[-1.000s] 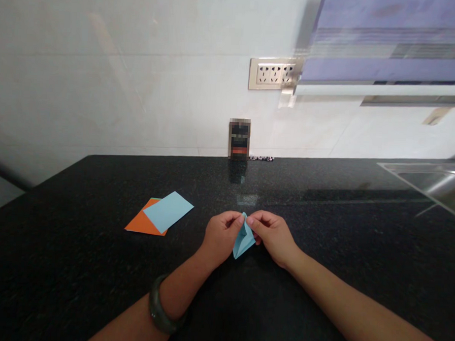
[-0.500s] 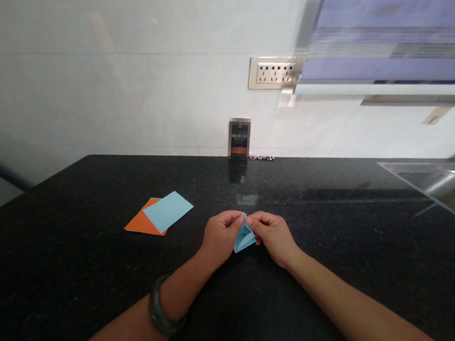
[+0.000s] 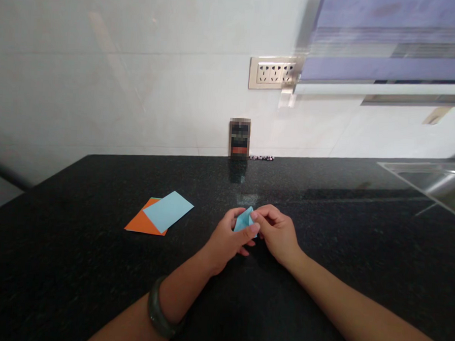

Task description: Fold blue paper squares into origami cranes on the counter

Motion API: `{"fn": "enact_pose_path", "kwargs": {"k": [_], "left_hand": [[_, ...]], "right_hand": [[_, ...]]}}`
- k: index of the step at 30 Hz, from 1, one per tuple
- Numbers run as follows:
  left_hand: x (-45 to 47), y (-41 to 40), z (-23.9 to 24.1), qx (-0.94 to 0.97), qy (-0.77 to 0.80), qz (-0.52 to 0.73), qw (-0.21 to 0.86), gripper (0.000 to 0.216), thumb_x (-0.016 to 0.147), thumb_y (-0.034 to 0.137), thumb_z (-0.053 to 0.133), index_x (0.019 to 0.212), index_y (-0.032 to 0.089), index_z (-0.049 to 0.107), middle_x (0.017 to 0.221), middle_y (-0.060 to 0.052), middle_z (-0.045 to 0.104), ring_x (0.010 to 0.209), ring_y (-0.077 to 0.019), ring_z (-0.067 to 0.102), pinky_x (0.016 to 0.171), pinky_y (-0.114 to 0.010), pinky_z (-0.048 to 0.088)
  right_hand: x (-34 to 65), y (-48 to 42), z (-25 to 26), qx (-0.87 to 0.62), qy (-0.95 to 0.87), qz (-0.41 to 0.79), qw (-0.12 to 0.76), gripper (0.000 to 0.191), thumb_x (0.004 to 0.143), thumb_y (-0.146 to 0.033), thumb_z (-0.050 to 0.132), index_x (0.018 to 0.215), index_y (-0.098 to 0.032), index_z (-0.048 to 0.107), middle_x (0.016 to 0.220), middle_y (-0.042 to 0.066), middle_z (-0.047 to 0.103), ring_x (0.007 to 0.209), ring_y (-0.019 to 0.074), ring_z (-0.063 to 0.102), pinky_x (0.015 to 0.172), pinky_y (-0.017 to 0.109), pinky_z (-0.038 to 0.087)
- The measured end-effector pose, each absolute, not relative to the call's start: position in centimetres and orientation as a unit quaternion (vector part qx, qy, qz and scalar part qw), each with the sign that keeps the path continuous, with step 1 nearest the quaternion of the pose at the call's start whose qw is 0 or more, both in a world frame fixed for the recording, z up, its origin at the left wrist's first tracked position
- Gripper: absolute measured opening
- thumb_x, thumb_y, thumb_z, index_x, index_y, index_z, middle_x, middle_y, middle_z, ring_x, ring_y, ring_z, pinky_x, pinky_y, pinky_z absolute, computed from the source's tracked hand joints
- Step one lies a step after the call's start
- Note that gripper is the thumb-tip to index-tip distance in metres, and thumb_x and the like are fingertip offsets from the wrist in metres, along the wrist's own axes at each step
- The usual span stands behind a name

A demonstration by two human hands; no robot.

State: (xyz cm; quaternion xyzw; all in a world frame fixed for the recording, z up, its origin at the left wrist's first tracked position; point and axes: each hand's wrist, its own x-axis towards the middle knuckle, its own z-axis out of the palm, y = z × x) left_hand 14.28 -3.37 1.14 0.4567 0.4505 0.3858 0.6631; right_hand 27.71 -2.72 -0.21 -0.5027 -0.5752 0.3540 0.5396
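While both hands (image 3: 225, 243) (image 3: 281, 235) are half-curled, they pinch folded blue paper (image 3: 243, 221).

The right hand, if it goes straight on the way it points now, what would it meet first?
The folded blue paper, which the right hand is touching; just past it, probably the left hand, though depth is hard to judge from this single view.
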Motion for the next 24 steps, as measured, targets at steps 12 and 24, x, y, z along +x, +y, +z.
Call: {"fn": "enact_pose_path", "kwargs": {"k": [12, 24], "left_hand": [[14.35, -3.13, 0.98, 0.496, 0.443, 0.408, 0.625, 0.028, 0.068, 0.033, 0.063, 0.086, 0.013, 0.055, 0.062, 0.001, 0.058, 0.050, -0.0089, 0.052, 0.047, -0.021, 0.044], [13.87, -3.22, 0.71, 0.657, 0.460, 0.375, 0.464, 0.019, 0.072, 0.030, 0.057, 0.084, 0.016, 0.059, 0.074, -0.003, 0.063, 0.067, -0.0146, 0.056, 0.062, -0.025, 0.042]], "right_hand": [[27.48, -2.97, 0.37, -0.469, -0.547, 0.454, 0.524, 0.021, 0.072, -0.038, 0.060, 0.070, -0.017, 0.059, 0.058, -0.002, 0.052, 0.047, 0.0080, 0.046, 0.043, 0.021, 0.041], [27.29, -2.49, -0.26, -0.459, -0.468, 0.541, 0.527, 0.023, 0.064, -0.037, 0.068, 0.066, -0.015, 0.063, 0.052, -0.002, 0.056, 0.041, 0.0064, 0.044, 0.040, 0.020, 0.036]]}}
